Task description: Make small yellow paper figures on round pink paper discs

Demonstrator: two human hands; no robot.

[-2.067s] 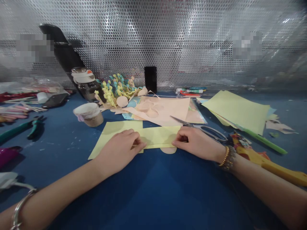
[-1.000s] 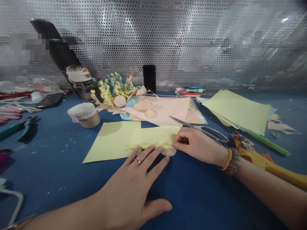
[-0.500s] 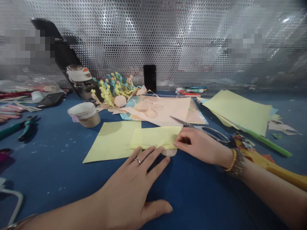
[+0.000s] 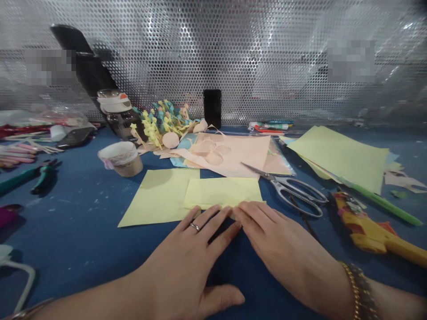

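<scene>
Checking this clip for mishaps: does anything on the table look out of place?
Only slightly: the folded yellow paper sits a little crooked over the right edge of the larger yellow sheet, with the left hand and right hand at its near edge. Nothing looks spilled or damaged.

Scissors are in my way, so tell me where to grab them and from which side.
Grab the scissors by their metal finger loops, coming from the right, near side. They lie flat on the blue tabletop, blades pointing left toward the pink paper, so the loops sit open and closest to your right hand.
</scene>
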